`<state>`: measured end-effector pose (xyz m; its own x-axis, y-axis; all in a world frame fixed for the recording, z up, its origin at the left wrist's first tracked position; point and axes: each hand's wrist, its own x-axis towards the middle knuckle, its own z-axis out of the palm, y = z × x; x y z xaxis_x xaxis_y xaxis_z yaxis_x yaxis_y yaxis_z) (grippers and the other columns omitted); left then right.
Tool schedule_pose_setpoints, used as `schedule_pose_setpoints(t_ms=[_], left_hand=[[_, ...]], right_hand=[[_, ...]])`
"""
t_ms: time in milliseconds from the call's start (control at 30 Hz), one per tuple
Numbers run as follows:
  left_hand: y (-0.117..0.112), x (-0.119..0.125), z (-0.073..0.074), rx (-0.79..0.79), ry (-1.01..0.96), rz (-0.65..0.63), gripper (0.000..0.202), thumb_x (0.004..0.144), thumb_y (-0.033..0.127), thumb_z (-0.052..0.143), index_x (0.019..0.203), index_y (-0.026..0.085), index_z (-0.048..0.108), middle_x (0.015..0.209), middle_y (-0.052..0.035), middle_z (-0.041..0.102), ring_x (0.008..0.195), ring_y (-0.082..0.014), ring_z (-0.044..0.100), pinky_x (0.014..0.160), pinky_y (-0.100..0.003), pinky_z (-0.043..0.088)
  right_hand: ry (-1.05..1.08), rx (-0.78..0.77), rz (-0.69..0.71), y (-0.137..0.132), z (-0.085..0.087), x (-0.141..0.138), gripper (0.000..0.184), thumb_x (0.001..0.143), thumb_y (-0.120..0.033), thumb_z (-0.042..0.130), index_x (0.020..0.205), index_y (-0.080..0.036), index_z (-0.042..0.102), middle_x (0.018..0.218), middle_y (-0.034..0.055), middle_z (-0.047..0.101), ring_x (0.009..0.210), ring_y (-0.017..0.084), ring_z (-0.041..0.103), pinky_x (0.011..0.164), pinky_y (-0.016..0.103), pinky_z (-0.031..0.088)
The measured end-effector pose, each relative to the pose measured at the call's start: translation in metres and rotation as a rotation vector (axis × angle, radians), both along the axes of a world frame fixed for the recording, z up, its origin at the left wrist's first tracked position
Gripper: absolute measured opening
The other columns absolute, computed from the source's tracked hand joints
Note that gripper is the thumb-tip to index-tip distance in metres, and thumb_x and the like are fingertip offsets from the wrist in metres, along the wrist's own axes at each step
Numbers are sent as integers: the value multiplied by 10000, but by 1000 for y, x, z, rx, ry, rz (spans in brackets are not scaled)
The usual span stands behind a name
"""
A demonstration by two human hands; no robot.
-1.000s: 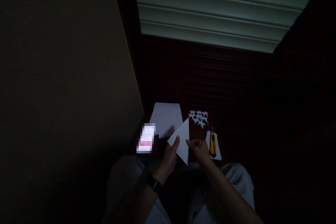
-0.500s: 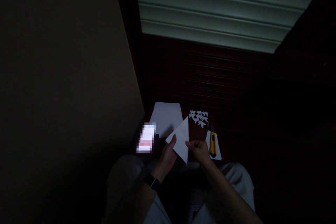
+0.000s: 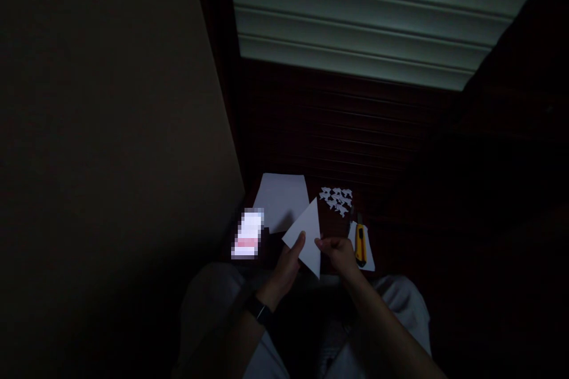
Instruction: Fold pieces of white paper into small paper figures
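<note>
Between my hands is a triangle of folded white paper [image 3: 306,235], held above the near side of a small dark table. My left hand [image 3: 288,260] grips it from the lower left, thumb on top and fingers hidden underneath. At its right edge, my right hand [image 3: 335,249] pinches the fold between thumb and fingertips. Just right of that hand, a yellow utility knife [image 3: 360,246] lies on a small piece of white paper [image 3: 370,259]. Several small folded paper pieces [image 3: 336,198] lie in a cluster beyond my right hand.
White paper sheets [image 3: 282,198] lie at the back left of the table. A lit, pixelated screen [image 3: 248,234] is at the left edge. A wall [image 3: 133,100] rises close on the left, and a slatted panel [image 3: 355,112] stands behind the table.
My left thumb has slid slightly right and down over the paper triangle, which has turned a little. My right hand keeps its pinch at the edge, almost in place.
</note>
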<state>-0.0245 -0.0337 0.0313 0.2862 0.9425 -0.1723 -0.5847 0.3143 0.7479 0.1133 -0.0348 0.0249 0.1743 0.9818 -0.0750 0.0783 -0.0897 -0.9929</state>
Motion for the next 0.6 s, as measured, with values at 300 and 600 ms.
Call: schedule_pose_setpoints(t_ms=[300,600], left_hand=[[4,-2,3,-15,14,41,436,760,365,562,1148,176,502,1124,-126,572,1012,-238,542,911,-387,377],[6,0,5,2,-54,58,426,772,344,554,1156,173,489,1125,-128,571,1023,-234,538,918,-387,376]], right_hand=[[-53,-25,-29,-4,-3,-3,384,618,-486,623,602,-103,651,535,35,613,452,111,481,447,217,341],[75,-60,-10,-6,6,-8,367,576,-479,662,553,-114,632,528,28,611,461,117,499,466,225,363]])
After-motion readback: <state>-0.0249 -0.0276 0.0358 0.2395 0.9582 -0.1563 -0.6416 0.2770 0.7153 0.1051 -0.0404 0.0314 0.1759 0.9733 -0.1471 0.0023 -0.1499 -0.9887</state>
